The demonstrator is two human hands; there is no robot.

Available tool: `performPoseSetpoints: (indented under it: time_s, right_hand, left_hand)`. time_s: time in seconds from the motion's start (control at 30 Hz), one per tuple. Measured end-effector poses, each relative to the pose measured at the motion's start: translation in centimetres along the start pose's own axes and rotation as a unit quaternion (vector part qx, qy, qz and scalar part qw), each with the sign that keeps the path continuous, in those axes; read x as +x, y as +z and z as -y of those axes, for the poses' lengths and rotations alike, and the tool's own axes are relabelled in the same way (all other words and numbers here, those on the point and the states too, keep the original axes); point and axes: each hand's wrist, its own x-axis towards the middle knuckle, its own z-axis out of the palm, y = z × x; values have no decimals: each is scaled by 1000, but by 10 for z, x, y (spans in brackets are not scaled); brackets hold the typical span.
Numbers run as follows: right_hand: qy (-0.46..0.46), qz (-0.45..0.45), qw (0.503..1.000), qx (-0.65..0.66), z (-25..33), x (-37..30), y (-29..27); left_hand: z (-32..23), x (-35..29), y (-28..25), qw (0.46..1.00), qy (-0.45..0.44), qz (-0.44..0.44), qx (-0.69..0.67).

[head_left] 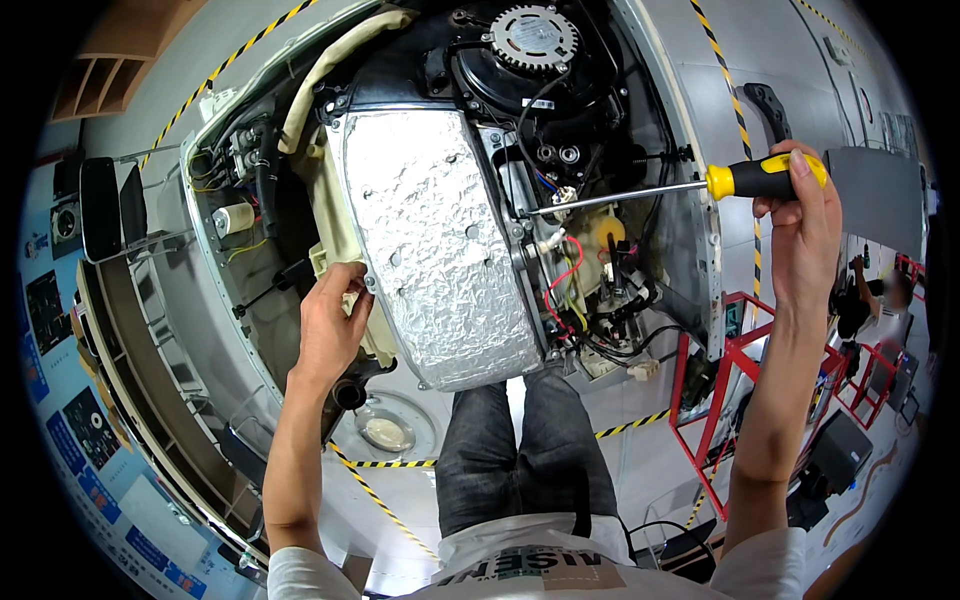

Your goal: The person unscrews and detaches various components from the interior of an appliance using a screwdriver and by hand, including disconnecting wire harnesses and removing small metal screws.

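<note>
An opened washing machine (203,240) lies in front of me, its inner parts bare. Across its middle runs a long housing wrapped in crinkled silver foil (440,240). My right hand (803,230) grips a screwdriver (750,181) by its yellow and black handle. The shaft points left, and its tip is at the right edge of the foil housing, near a small dark bracket. My left hand (333,318) is at the housing's left edge, fingers pinched beside a screw (369,282); what lies between them is hidden.
A round black motor housing with a toothed metal disc (534,39) sits at the far end. Red, yellow and black wires (572,285) bunch to the right of the foil. A red metal frame (690,400) stands at the right, and a round glass-like door (388,431) is below left.
</note>
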Motion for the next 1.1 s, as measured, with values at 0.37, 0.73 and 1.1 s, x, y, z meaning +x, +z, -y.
performPoseSetpoints:
  time_s: [0.37,0.73,1.1]
  right_hand:
    - [-15,-11,1000,23,-7,-7,2]
    - [-40,-23,998,-45,2,-22,26]
    - [-37,-26,999,23,7,-33,9]
  left_hand:
    - [2,-1,2,1000,7,-5,-5]
    - [3,-2,4,1000,-10,1,-2]
    - [-1,-1,1,999,-29,12,3]
